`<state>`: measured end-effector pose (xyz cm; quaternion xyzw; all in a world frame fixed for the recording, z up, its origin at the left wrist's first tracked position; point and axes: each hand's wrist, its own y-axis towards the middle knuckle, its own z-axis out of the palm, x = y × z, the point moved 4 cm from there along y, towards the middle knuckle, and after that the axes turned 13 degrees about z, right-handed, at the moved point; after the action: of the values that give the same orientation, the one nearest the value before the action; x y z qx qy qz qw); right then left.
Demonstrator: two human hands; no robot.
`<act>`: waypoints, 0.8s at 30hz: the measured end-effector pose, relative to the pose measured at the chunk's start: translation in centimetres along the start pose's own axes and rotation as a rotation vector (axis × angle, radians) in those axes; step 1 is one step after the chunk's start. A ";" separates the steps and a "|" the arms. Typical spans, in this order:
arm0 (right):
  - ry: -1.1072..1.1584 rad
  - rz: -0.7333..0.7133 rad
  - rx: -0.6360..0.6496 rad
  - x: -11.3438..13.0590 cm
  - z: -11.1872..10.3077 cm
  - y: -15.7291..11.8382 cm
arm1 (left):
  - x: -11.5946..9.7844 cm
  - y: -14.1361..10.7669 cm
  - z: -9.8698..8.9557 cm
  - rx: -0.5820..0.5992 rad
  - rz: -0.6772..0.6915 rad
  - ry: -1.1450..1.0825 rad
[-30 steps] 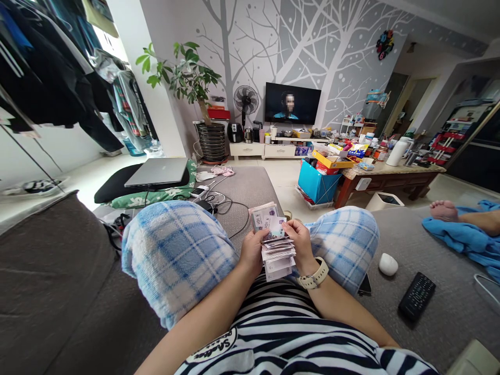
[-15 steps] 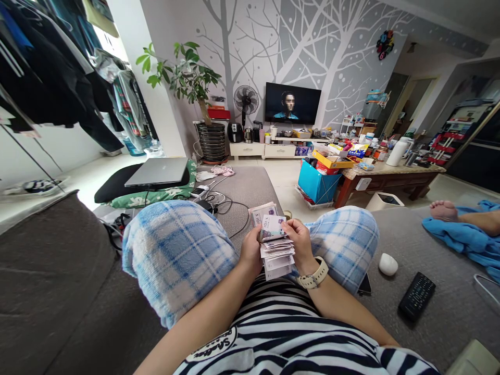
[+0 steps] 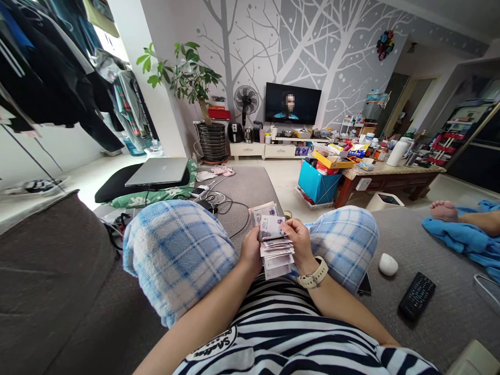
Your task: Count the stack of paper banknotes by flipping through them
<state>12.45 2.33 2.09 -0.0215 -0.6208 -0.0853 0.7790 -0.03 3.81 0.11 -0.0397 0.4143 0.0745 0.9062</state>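
Banknotes [image 3: 277,249] — pale, purplish, folded and fanned — lie stacked between both hands' fingers [image 3: 289,229].

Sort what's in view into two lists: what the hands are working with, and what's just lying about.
In use:
- Banknotes, fanned out, gripped by the left hand and the right hand

Lying about:
- Black remote and white rounded object, on the grey seat
- Closed laptop, on the black cushion

L hand [image 3: 250,251] & R hand [image 3: 300,239] close tog. in front of torso [image 3: 289,317], fingers curled, pinching; L forearm [image 3: 203,312] + R forearm [image 3: 346,310] angled in, either side of torso.
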 end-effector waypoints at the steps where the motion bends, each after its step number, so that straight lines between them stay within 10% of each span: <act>1: -0.001 0.001 0.000 0.0 0.0 0.0 | 0.0 0.0 0.0 0.000 0.001 0.002; 24: 0.001 0.003 0.004 0.2 0.0 -0.2 | 0.5 0.5 -0.8 0.024 0.043 0.048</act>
<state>12.44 2.09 2.27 -0.0208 -0.6204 -0.0828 0.7796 -0.34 4.28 -0.78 -0.0219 0.4374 0.0881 0.8947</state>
